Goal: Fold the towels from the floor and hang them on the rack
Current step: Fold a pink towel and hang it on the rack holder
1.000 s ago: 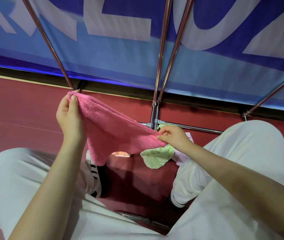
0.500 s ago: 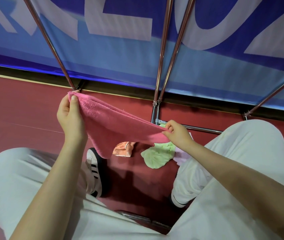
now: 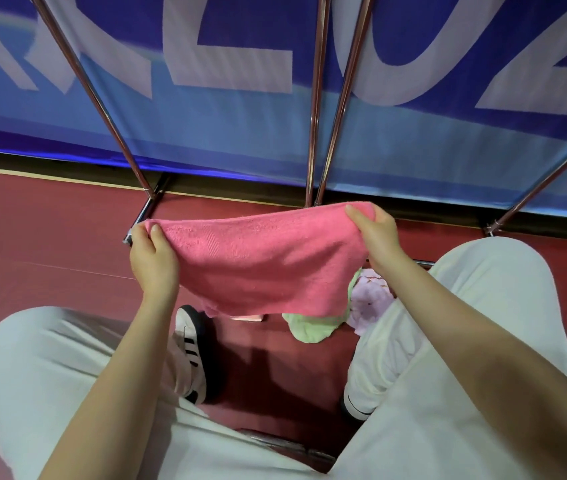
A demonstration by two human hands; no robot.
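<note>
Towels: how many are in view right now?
4. Pink towel held between both hands; green towel, lilac towel and an orange scrap on the floor beneath. More may be hidden.

Towel (image 3: 264,261) up in the middle is bright pink. At 5 o'clock under it there's a pale green towel (image 3: 309,329) and a lilac one (image 3: 370,303). Floor (image 3: 32,237) is dark red, trousers (image 3: 489,306) off-white, shoe (image 3: 193,351) white with black stripes. Banner (image 3: 240,133) at 12 is blue with white letters, rack poles (image 3: 315,98) shiny chrome.
</note>
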